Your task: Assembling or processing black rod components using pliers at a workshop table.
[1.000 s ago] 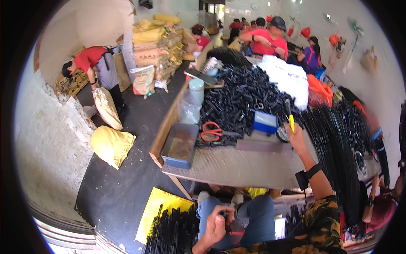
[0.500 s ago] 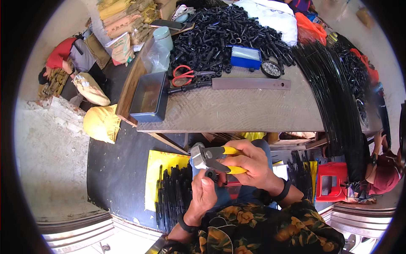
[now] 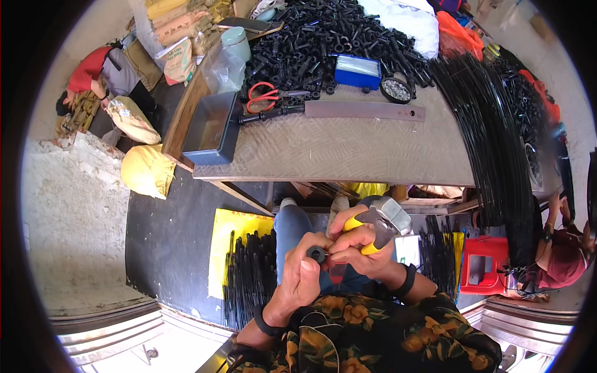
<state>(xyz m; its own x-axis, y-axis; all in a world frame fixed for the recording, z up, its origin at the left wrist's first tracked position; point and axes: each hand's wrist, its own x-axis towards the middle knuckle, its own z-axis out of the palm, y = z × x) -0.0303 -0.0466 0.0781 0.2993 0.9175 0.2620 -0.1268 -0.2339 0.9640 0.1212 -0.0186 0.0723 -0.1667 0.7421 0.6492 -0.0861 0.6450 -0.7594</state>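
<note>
My left hand (image 3: 296, 281), low in the middle, is closed around a black tubular part (image 3: 316, 253) whose round open end faces up. Yellow-handled pincers (image 3: 392, 217) with a bulky metal head are in my right hand (image 3: 370, 261). Their head points up and right, away from the black part. The fingertips of my right hand meet close beside the tube's end, apparently pinching something thin there that I cannot make out. Both hands are above my lap, just in front of the bench.
The bench (image 3: 348, 152) carries a heap of black parts (image 3: 323, 37), a metal strip (image 3: 364, 110), red-handled scissors (image 3: 262, 97), a grey bin (image 3: 211, 130) and a blue box (image 3: 357, 71). Long black rods (image 3: 485, 137) hang over its right side. A red stool (image 3: 484, 264) stands right; people are on both sides.
The pincers' head has swung from above the black part, pointing left, to pointing up and right. My right fingertips have come to the tube's end. The view has shifted slightly.
</note>
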